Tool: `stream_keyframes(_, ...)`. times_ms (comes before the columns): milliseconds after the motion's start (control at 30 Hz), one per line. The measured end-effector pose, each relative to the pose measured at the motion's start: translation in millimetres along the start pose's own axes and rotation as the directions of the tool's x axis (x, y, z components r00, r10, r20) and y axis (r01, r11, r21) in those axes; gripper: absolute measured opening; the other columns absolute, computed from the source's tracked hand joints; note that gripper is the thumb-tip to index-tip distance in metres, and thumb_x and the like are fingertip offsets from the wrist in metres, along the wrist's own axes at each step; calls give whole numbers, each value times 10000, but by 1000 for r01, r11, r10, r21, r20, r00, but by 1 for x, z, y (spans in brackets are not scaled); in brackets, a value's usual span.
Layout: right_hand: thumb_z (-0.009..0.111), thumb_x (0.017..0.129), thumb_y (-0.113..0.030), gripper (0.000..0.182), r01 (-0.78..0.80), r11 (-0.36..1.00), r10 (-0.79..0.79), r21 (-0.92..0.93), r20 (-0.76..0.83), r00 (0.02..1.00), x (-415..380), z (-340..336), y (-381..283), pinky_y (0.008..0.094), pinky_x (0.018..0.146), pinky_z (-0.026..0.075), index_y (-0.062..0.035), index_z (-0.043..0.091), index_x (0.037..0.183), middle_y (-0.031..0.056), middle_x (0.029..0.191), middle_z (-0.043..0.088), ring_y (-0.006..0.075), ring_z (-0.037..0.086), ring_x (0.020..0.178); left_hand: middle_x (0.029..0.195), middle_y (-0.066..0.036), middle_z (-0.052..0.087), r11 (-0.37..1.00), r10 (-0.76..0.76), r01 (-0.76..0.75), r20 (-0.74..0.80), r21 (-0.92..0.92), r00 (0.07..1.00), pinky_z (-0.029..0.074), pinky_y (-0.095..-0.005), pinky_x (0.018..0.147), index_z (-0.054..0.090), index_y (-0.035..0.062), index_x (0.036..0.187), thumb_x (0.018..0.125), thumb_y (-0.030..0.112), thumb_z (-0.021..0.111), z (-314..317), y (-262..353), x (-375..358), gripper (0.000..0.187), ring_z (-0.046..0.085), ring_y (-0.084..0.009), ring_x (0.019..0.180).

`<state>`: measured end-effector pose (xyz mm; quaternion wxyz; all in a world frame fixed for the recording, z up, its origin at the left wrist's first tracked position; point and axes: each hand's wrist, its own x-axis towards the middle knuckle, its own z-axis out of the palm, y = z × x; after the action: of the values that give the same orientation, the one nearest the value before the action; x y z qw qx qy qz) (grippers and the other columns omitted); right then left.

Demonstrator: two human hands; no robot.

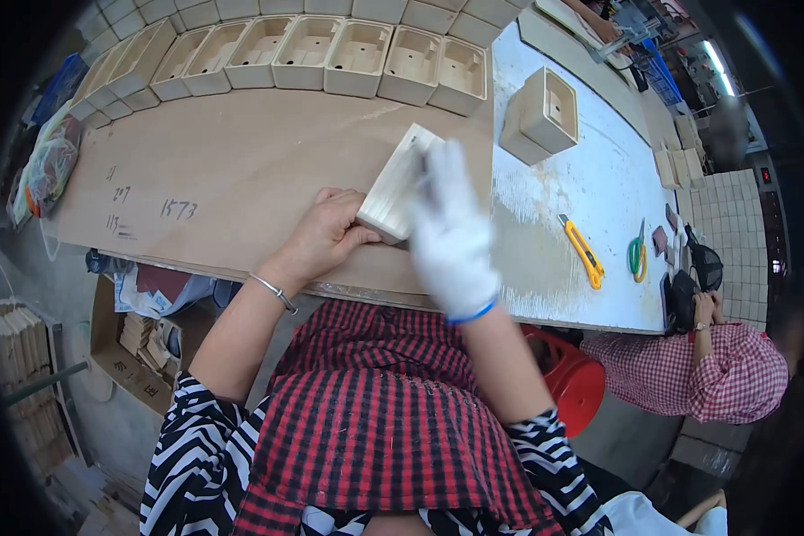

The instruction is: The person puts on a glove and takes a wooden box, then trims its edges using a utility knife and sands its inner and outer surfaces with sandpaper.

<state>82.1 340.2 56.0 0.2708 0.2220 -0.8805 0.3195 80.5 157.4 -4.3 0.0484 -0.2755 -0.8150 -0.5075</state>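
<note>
A pale wooden box (391,185) stands tilted near the front edge of the brown board. My bare left hand (335,228) grips its lower left end, with the thumb and fingers pressed round it. On the right side of the box is my right hand (453,237), in a white glove with a blue cuff and smeared by motion. Something dark shows by its fingers at the box's face, too blurred to make out.
Wooden boxes (357,58) line the back of the brown board (214,161). On the white surface (545,201) to the right are two stacked boxes (540,116), a yellow cutter (583,254) and green scissors (637,255). A co-worker (732,371) sits at the far right by a red stool (576,389).
</note>
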Motion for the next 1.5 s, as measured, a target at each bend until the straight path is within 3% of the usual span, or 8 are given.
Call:
stream_keyframes(167, 534, 921, -90, 553, -406, 912, 387, 54, 216, 897, 24, 13, 24, 381, 1018, 457, -5, 398, 1451, 309, 1444, 429, 429, 512, 1280, 914, -76, 644, 1000, 18, -18, 19, -1, 1000, 360, -385, 959, 654, 84, 992, 824, 141, 707, 0, -5, -2, 185, 587, -270, 972)
stream_keyframes(467, 525, 971, -146, 433, -372, 849, 367, 375, 86, 926, -18, 1, 12, 380, 947, 501, 10, 481, 1372, 222, 1328, 575, 303, 642, 1110, 961, -83, 649, 1000, 2, -3, 18, 18, 1000, 372, -403, 967, 670, 86, 1003, 817, 110, 702, -1, -7, -3, 190, 576, -308, 969)
stream_keyframes(700, 552, 997, -263, 401, -603, 196, 569, 773, 411, 712, -7, -31, 35, 270, 799, 522, -14, 549, 1312, 25, 1085, 645, 114, 620, 895, 1084, -75, 648, 960, -197, 208, 75, -188, 977, 410, -380, 994, 615, 62, 1166, 809, 122, 714, -3, -12, -14, 376, 578, -244, 1082)
stream_keyframes(867, 556, 997, -342, 347, -668, 428, 583, 609, 379, 719, -31, -63, 13, 278, 704, 505, -27, 651, 1106, 22, 927, 673, 99, 617, 835, 1118, -66, 611, 986, -46, -24, -408, -165, 912, 440, -356, 972, 532, 26, 1285, 781, 135, 761, -15, 15, -18, 564, 577, -206, 1044)
stream_keyframes(1033, 558, 998, -339, 366, -510, 684, 279, 521, 459, 844, -39, -63, -27, 342, 738, 526, 13, 658, 1013, 98, 863, 696, 202, 652, 810, 1168, -76, 631, 850, -173, 88, -119, -520, 978, 430, -333, 999, 547, -20, 1298, 870, 134, 686, 1, 82, -23, 476, 580, -183, 1083)
stream_keyframes(1200, 451, 1053, -269, 364, -754, 171, 353, 634, 675, 648, -56, -52, -30, 342, 808, 531, 36, 650, 1050, 109, 941, 715, 201, 673, 901, 1178, -93, 649, 447, -355, 181, 12, -876, 935, 510, -338, 910, 550, -50, 1318, 980, 171, 593, 14, 80, -49, 406, 623, -157, 1034)
stream_keyframes(1300, 402, 1064, -365, 445, -796, 305, 339, 523, 721, 604, -65, -38, -18, 272, 720, 546, 4, 644, 1124, 70, 960, 710, 136, 669, 827, 1149, -102, 655, 18, -234, 198, 188, -980, 954, 560, -321, 783, 550, -44, 1317, 992, 192, 580, 3, 77, -55, 403, 658, -159, 946)
stream_keyframes(1500, 374, 1065, -407, 491, -804, 206, 323, 558, 737, 594, -41, -58, -50, 268, 703, 549, -4, 650, 1111, 62, 949, 709, 131, 672, 808, 1120, -105, 660, 263, -329, 215, 122, -940, 936, 573, -280, 659, 539, -41, 1322, 988, 164, 578, -1, 79, -61, 394, 671, -155, 858)
